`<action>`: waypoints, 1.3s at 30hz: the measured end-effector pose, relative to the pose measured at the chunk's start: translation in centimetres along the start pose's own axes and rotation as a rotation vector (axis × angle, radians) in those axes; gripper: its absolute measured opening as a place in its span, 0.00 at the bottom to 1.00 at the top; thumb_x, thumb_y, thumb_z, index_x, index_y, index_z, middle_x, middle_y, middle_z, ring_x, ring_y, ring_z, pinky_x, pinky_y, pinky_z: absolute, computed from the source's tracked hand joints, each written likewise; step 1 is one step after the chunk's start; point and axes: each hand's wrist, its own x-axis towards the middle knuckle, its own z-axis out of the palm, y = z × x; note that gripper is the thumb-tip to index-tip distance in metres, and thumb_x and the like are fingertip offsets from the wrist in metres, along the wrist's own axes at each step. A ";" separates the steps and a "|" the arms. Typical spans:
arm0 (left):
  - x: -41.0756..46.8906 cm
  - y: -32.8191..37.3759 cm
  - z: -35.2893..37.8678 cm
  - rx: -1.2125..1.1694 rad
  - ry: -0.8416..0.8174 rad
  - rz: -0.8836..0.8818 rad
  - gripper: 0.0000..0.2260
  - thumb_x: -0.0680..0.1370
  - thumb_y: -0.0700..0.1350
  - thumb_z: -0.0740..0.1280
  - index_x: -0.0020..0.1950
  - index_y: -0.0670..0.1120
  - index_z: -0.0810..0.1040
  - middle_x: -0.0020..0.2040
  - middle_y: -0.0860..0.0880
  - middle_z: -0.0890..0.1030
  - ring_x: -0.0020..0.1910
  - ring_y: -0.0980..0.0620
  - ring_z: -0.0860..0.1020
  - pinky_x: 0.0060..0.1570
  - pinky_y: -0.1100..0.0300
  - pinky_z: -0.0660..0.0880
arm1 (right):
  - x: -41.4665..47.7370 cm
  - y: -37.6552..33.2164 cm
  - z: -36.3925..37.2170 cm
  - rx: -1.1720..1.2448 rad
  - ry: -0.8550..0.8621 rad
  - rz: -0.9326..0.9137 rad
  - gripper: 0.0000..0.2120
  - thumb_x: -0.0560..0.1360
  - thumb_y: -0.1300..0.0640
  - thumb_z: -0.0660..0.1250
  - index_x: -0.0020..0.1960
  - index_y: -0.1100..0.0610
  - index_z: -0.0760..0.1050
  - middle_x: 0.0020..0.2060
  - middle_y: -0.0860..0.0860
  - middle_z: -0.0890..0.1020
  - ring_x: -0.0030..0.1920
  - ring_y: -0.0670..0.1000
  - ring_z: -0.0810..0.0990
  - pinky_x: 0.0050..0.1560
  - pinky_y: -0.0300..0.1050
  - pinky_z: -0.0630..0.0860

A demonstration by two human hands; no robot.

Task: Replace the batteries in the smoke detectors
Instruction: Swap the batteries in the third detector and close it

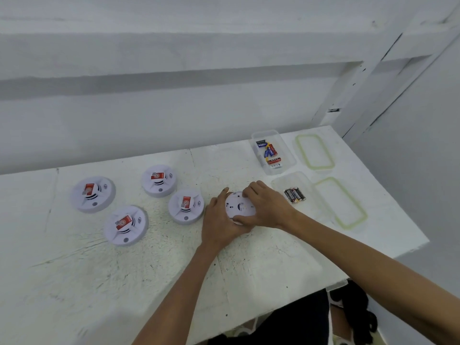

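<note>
Work is seemingly just beginning on the bench: I am holding one overturned smoke detector, left grip and right grip both curling round its rim. Four more detectors are lying closed, awaiting batteries.

- Gripping flipped smoke detector: left hand at near-left rim, right hand curled over far rim.
- Left: four other detectors, red labels up.
- Right: mixed batteries in far tub, black batteries in near tub, two lids.
</note>
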 end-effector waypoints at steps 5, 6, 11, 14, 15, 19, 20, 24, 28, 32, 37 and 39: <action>0.1 -0.1 0.4 -0.008 -0.002 0.004 0.56 0.58 0.71 0.72 0.80 0.48 0.62 0.75 0.56 0.68 0.72 0.54 0.66 0.67 0.63 0.59 | -0.3 0.0 0.2 0.017 0.005 0.007 0.32 0.67 0.31 0.66 0.50 0.61 0.75 0.45 0.53 0.77 0.44 0.53 0.74 0.43 0.38 0.65; 0.2 -0.2 0.5 -0.006 -0.002 0.001 0.56 0.58 0.71 0.72 0.81 0.49 0.61 0.74 0.56 0.68 0.71 0.54 0.66 0.67 0.63 0.59 | -0.3 0.1 0.3 0.020 0.002 0.015 0.32 0.67 0.31 0.66 0.50 0.61 0.75 0.45 0.53 0.76 0.45 0.53 0.74 0.44 0.38 0.65; 0.1 -0.1 0.5 -0.026 -0.004 -0.002 0.57 0.57 0.69 0.74 0.81 0.48 0.60 0.73 0.55 0.69 0.70 0.56 0.65 0.65 0.64 0.59 | -0.4 0.3 1.1 0.038 -0.001 0.041 0.35 0.68 0.29 0.62 0.51 0.61 0.74 0.45 0.54 0.75 0.45 0.53 0.74 0.43 0.39 0.67; 0.1 -0.1 0.5 -0.033 0.000 0.006 0.58 0.57 0.70 0.73 0.81 0.48 0.60 0.73 0.54 0.69 0.69 0.58 0.65 0.64 0.63 0.61 | -0.6 0.0 1.3 0.082 -0.021 0.077 0.36 0.68 0.28 0.60 0.53 0.61 0.73 0.46 0.54 0.75 0.46 0.53 0.73 0.44 0.40 0.69; 0.1 -0.1 0.5 -0.040 0.006 0.016 0.57 0.57 0.69 0.73 0.81 0.47 0.60 0.74 0.54 0.69 0.70 0.57 0.65 0.65 0.62 0.61 | -0.6 0.0 1.3 0.105 -0.037 0.090 0.36 0.68 0.28 0.61 0.54 0.61 0.73 0.47 0.53 0.74 0.47 0.52 0.73 0.44 0.41 0.70; -0.1 -0.1 0.3 -0.116 0.046 0.054 0.54 0.59 0.71 0.74 0.78 0.47 0.63 0.73 0.52 0.71 0.70 0.51 0.71 0.69 0.53 0.69 | -1.5 -0.3 0.5 0.396 -0.065 0.218 0.28 0.74 0.36 0.67 0.63 0.55 0.70 0.55 0.48 0.72 0.53 0.46 0.72 0.50 0.37 0.71; -0.1 -0.1 0.4 -0.150 0.055 0.054 0.54 0.59 0.72 0.74 0.77 0.47 0.63 0.71 0.52 0.73 0.68 0.51 0.73 0.68 0.51 0.71 | -2.1 -0.3 0.4 0.483 -0.030 0.241 0.24 0.78 0.40 0.64 0.66 0.54 0.70 0.57 0.47 0.72 0.55 0.45 0.73 0.52 0.36 0.71; -0.3 0.3 0.0 -0.277 0.111 0.021 0.55 0.57 0.78 0.73 0.75 0.49 0.65 0.64 0.63 0.75 0.61 0.62 0.76 0.62 0.59 0.76 | -4.8 -1.6 0.6 0.666 0.207 0.255 0.22 0.78 0.55 0.56 0.72 0.55 0.66 0.65 0.49 0.72 0.62 0.47 0.74 0.53 0.37 0.75; -0.4 0.5 -0.4 -0.317 0.092 0.001 0.54 0.57 0.74 0.77 0.76 0.52 0.64 0.64 0.58 0.78 0.62 0.61 0.77 0.60 0.61 0.77 | -6.4 -2.0 1.6 0.657 0.207 0.380 0.33 0.73 0.63 0.64 0.76 0.51 0.61 0.69 0.46 0.69 0.62 0.46 0.74 0.50 0.43 0.79; -0.4 0.4 -0.5 -0.335 0.061 -0.010 0.51 0.59 0.76 0.75 0.75 0.52 0.65 0.61 0.57 0.79 0.60 0.61 0.78 0.56 0.64 0.78 | -6.6 -1.9 2.1 0.681 0.261 0.414 0.29 0.76 0.58 0.70 0.74 0.48 0.64 0.67 0.45 0.72 0.59 0.46 0.77 0.48 0.41 0.80; -0.6 0.5 -1.2 -0.362 0.050 0.024 0.39 0.71 0.78 0.61 0.72 0.53 0.67 0.61 0.59 0.78 0.59 0.60 0.78 0.56 0.63 0.77 | -5.7 -2.2 2.0 0.785 0.277 0.492 0.17 0.79 0.50 0.68 0.67 0.49 0.73 0.58 0.41 0.81 0.56 0.43 0.80 0.46 0.46 0.81; -0.8 0.9 -1.3 -0.350 0.036 0.081 0.31 0.77 0.72 0.58 0.69 0.51 0.71 0.60 0.59 0.80 0.59 0.60 0.78 0.57 0.58 0.78 | -5.5 -2.4 2.1 0.818 0.309 0.562 0.16 0.79 0.48 0.67 0.66 0.50 0.74 0.56 0.40 0.82 0.55 0.41 0.80 0.45 0.43 0.80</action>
